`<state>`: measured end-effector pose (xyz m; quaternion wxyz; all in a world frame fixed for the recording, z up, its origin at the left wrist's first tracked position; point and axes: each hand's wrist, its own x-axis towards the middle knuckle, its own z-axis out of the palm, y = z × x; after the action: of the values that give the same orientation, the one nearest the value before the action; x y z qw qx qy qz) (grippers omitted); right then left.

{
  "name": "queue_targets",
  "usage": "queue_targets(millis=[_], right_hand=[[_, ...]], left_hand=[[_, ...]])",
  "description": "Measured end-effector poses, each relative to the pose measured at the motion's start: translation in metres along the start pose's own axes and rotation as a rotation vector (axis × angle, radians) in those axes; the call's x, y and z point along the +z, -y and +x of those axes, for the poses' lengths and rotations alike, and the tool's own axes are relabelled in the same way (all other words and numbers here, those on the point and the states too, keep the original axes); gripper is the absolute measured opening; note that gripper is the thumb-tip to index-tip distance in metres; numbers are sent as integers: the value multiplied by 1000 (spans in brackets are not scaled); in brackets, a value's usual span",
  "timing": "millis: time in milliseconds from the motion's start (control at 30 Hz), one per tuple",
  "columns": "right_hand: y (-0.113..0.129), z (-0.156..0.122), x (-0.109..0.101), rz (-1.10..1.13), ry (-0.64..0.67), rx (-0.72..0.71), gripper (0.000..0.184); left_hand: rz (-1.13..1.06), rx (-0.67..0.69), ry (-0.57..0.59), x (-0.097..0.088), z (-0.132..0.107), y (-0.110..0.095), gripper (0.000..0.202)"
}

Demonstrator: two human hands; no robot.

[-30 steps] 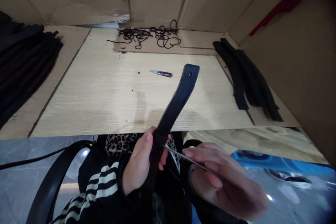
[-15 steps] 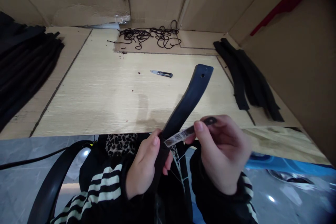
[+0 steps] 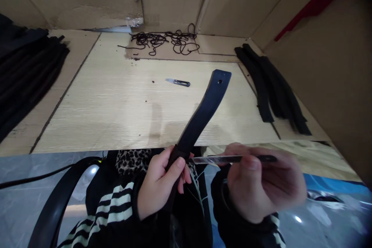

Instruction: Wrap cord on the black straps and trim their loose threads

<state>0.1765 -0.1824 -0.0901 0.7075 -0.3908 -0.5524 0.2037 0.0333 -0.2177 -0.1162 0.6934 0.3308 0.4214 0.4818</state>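
Observation:
My left hand (image 3: pixel 161 182) is closed around a long, curved black strip (image 3: pixel 203 112). Its upper end, pierced by a small hole, slants up over the table, and a dark fabric-like cover wraps the strip where my fingers grip. Pinched in my right hand (image 3: pixel 264 182) is a thin, flat, shiny strip tool (image 3: pixel 217 159) with a dark end. The tool lies nearly level, its tip at the edge of the cover beside my left fingers; whether the tip is inside cannot be made out. My right fingers are partly blurred.
Thread snips (image 3: pixel 178 82) lie mid-table. Tangled dark cord (image 3: pixel 162 40) rests by the cardboard back wall (image 3: pixel 174 0). Several black strips are piled at left (image 3: pixel 26 73), with more black strips at right (image 3: pixel 273 85). A chair arm (image 3: pixel 52 201) is at lower left.
My right hand has moved right and turned the tool from a slant to nearly level, edge-on. The left thumb now presses over the cover. The black strip has shifted slightly left.

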Motion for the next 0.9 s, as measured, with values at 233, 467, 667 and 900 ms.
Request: queue_targets(millis=[233,467,667,900], right_hand=[[-14,6,-3,159,-216,-56,8],[-24,6,-13,195,-222,3,8],[-55,22,-33,81,-428,31,6],[-94,14,-58,-369,-400,-112,12]], left_hand=[[-47,51,-5,-1,0,2,72],[24,-64,-86,-1,0,-1,46],[-112,-76,-45,-8,1,3,76],[-552,-234,482,-20,-16,64,78]])
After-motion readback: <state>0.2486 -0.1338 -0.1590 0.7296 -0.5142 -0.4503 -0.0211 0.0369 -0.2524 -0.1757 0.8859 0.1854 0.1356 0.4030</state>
